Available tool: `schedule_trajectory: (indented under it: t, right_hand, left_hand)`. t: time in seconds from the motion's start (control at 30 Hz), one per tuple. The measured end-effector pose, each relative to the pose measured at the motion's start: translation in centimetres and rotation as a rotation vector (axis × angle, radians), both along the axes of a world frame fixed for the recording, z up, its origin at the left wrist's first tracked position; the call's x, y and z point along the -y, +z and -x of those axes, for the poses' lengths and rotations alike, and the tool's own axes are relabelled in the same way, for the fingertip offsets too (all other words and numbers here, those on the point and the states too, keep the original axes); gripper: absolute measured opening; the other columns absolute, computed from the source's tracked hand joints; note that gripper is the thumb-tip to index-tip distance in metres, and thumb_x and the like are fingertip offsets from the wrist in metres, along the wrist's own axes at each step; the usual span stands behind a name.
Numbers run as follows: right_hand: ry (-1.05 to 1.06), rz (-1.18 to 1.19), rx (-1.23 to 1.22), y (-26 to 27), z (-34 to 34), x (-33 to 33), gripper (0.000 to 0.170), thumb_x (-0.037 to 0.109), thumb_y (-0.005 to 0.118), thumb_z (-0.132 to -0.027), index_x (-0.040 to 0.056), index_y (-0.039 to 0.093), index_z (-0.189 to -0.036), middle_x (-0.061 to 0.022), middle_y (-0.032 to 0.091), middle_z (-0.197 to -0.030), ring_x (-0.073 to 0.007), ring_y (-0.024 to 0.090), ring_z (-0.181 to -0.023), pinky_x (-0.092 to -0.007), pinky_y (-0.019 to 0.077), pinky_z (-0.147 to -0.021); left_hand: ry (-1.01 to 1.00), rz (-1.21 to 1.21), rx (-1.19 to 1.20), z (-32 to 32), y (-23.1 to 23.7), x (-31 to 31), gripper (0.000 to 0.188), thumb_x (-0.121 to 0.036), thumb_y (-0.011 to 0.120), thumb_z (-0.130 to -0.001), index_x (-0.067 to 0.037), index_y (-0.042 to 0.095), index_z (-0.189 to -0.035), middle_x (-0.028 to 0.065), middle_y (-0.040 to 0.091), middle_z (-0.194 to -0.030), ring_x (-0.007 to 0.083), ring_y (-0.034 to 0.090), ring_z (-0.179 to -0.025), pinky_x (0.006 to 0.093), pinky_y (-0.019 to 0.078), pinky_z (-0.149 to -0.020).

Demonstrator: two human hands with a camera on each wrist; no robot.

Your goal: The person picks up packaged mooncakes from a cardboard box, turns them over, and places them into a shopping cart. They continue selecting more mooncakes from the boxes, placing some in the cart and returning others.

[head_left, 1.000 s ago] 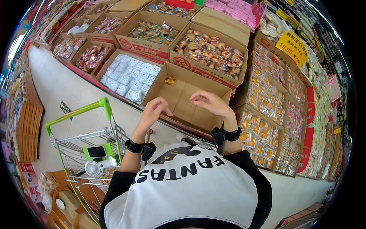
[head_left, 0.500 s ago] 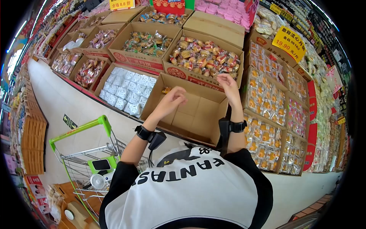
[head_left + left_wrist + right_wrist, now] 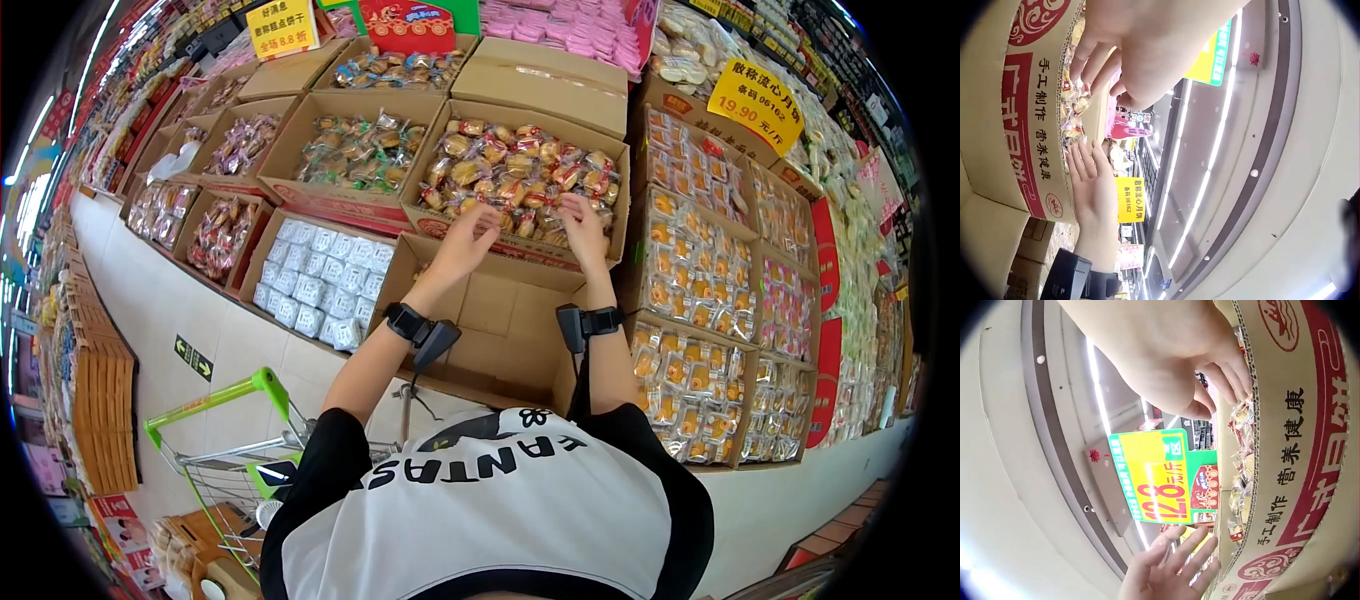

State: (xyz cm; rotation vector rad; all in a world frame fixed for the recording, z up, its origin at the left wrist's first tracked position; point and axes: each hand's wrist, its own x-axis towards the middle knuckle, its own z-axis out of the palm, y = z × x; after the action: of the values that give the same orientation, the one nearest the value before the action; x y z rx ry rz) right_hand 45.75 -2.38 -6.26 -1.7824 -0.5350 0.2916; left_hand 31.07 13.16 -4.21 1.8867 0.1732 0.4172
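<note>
Both hands reach over the near edge of a cardboard carton (image 3: 510, 246) filled with wrapped mooncakes (image 3: 515, 165). My left hand (image 3: 468, 240) is at the front rim, fingers loosely bent and pointing toward the mooncakes. To its right, my right hand (image 3: 584, 228) hovers over the carton's right front part, also with relaxed fingers. Nothing shows in either hand. In the left wrist view, the fingers of the left hand (image 3: 1138, 50) hang beside the mooncakes (image 3: 1074, 112). The right wrist view has the right hand (image 3: 1179, 356) with its fingertips close over the carton's rim.
A nearly bare carton (image 3: 480, 340) lies beneath the forearms. White packets (image 3: 325, 280) fill a box on the left, and trays of orange-centred packets (image 3: 690, 270) stand on the right. A shopping cart (image 3: 215, 410) is at the lower left. A yellow price sign (image 3: 757, 108) stands at the right.
Both hands have moved forward from above the nearly bare carton to the mooncake carton, spreading at first and then drawing nearer each other. The cart has slid lower in view.
</note>
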Motion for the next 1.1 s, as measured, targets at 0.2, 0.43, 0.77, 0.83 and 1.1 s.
schedule_trajectory:
  t: [0.2,0.43,0.77,0.83,1.1]
  right_hand:
    - [0.013,0.055,0.075,-2.5,-0.9,-1.5,0.028,0.016,0.053,-0.081,0.005,0.05,-0.107,-0.0159,0.055,-0.102,-0.0268,0.052,-0.099,-0.0351,0.043,-0.08]
    - [-0.032,0.162,0.208,-2.4,-0.4,-1.8,0.029,0.014,0.055,-0.078,0.0053,0.051,-0.105,-0.0164,0.056,-0.098,-0.0305,0.053,-0.092,-0.0365,0.0418,-0.078]
    - [0.008,0.494,0.362,-0.3,1.1,-2.0,0.029,0.022,0.047,-0.084,0.0148,0.05,-0.112,-0.01,0.058,-0.095,-0.0314,0.048,-0.091,-0.0397,0.0423,-0.078]
    - [0.025,0.487,0.377,-0.8,1.0,-2.0,0.029,0.022,0.046,-0.084,0.0158,0.05,-0.113,-0.0088,0.058,-0.096,-0.031,0.047,-0.092,-0.0397,0.0425,-0.078]
    - [0.062,0.63,0.481,-1.3,1.1,-2.2,0.034,0.022,0.046,-0.085,0.0182,0.047,-0.119,-0.0083,0.055,-0.105,-0.0285,0.044,-0.098,-0.0372,0.0394,-0.083]
  left_hand:
    - [0.122,-0.231,0.033,-3.5,0.9,-0.3,0.022,-0.006,0.053,-0.078,-0.004,0.048,-0.099,0.0102,0.048,-0.097,0.0231,0.047,-0.093,0.0308,0.0403,-0.074]
    - [0.209,-0.52,0.161,-6.6,-1.7,-0.8,0.028,-0.006,0.056,-0.073,-0.007,0.049,-0.101,0.0099,0.045,-0.101,0.0291,0.04,-0.098,0.0373,0.0361,-0.082]
    - [0.175,-0.785,-0.106,-6.6,-3.7,-0.2,0.04,-0.023,0.057,-0.074,-0.022,0.05,-0.113,0.015,0.04,-0.116,0.0345,0.034,-0.11,0.0409,0.0379,-0.088]
    - [0.189,-0.83,-0.118,-6.8,-4.4,-0.3,0.039,-0.026,0.057,-0.074,-0.023,0.05,-0.113,0.0164,0.04,-0.117,0.0356,0.033,-0.111,0.0438,0.0337,-0.091]
    - [0.183,-0.93,-0.146,-6.7,-4.5,-0.4,0.04,-0.03,0.057,-0.073,-0.024,0.051,-0.112,0.0187,0.042,-0.116,0.0363,0.033,-0.113,0.05,0.0231,-0.096]
